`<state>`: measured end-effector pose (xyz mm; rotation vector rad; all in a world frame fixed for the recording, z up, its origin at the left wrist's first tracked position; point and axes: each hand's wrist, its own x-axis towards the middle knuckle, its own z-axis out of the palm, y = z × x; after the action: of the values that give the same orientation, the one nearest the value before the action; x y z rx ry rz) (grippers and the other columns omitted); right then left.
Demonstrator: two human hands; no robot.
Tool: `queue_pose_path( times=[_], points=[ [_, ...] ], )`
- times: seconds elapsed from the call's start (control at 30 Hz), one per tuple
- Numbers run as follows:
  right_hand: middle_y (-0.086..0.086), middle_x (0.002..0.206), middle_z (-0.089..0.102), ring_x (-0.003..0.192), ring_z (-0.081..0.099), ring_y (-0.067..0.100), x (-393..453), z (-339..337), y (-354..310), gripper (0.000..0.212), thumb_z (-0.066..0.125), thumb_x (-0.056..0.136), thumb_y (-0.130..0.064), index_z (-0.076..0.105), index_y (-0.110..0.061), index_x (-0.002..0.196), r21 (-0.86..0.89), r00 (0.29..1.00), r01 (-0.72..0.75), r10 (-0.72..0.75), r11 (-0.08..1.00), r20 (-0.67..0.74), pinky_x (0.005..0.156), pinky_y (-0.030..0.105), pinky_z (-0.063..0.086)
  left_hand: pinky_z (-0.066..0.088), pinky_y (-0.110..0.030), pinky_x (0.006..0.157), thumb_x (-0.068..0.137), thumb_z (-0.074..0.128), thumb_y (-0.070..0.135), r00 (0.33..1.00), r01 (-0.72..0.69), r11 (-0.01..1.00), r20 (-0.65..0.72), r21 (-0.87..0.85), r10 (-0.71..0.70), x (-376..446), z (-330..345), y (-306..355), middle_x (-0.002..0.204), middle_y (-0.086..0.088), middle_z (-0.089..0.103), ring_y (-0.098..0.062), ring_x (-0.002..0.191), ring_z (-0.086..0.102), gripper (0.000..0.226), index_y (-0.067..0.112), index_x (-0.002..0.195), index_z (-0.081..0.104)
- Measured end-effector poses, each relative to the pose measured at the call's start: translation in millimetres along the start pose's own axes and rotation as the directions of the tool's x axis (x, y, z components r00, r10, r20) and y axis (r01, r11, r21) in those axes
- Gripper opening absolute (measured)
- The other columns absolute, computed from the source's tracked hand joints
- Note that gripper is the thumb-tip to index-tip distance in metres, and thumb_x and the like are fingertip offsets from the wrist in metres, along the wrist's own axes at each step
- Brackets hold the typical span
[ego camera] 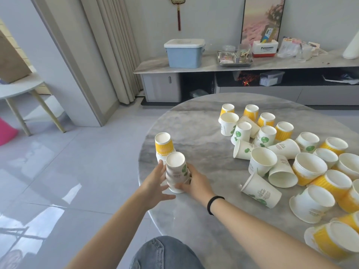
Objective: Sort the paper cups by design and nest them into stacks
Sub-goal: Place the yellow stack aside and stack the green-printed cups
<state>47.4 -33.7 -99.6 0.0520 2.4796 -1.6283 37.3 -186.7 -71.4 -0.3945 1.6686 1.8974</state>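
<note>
One green-leaf stack (177, 171), right hand (196, 181) grasping it, left hand (153, 179) released alongside, yellow stack (164, 146) behind

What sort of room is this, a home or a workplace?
Most likely a home living room: a long low cabinet with household clutter, a framed picture against the wall, and floor-length curtains.

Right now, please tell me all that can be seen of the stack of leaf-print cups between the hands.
The leaf-print stack is white paper cups with green round leaves and brown lettering, nested upside down: the recessed base faces up, layered rims show below. It stands nearly upright near the edge of the grey marbled table, just in front of the yellow stack. The right hand curls round its lower part; the left hand lays straight fingers on its other side.
</note>
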Motion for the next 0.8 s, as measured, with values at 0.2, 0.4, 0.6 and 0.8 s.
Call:
queue_pose_path(
  times=[0.2,0.4,0.6,0.8],
  points=[
    [-0.010,0.112,0.064,0.100,0.059,0.009,30.4,26.2,-9.6,0.059,0.074,0.074,-0.019,0.049,-0.024,0.127,0.052,0.999,0.030,-0.032,0.998,0.029,0.070,0.009,0.040,0.044,-0.052,0.100,0.090,0.033,0.063,0.991,-0.051,0.996,-0.129,-0.074,0.041,16.7,-13.9,11.6,0.119,0.001,0.064,-0.029,0.108,0.063,0.051,0.032,0.123,0.056],
    [-0.020,0.094,0.058,0.084,0.057,-0.003,42.7,34.6,-18.5,0.047,0.073,0.075,-0.028,0.050,-0.026,0.116,0.072,0.999,0.035,-0.032,0.997,-0.034,0.060,0.008,0.039,0.049,-0.044,0.086,0.088,0.031,0.065,0.990,-0.058,0.993,-0.133,-0.099,0.045,34.5,-17.5,26.4,0.116,0.001,0.066,-0.022,0.104,0.062,0.057,0.028,0.123,0.058],
    [-0.005,0.118,0.061,0.103,0.058,0.012,65.6,26.8,-23.5,0.058,0.071,0.077,-0.022,0.045,-0.023,0.129,0.035,1.000,0.031,-0.031,0.999,0.003,0.064,0.010,0.041,0.052,-0.042,0.079,0.088,0.032,0.064,0.983,-0.075,0.993,-0.175,-0.094,0.058,48.4,-13.2,42.6,0.111,0.001,0.066,-0.020,0.100,0.063,0.056,0.029,0.124,0.057],
    [-0.008,0.105,0.057,0.095,0.055,0.010,51.1,20.0,-14.7,0.053,0.069,0.080,-0.021,0.045,-0.021,0.126,-0.013,0.997,0.035,-0.034,0.999,0.068,0.067,0.012,0.041,0.048,-0.046,0.093,0.089,0.032,0.062,0.984,-0.059,0.996,-0.171,-0.073,0.046,35.1,-13.1,28.9,0.109,0.000,0.067,-0.018,0.095,0.064,0.055,0.026,0.121,0.059]
  ],
)
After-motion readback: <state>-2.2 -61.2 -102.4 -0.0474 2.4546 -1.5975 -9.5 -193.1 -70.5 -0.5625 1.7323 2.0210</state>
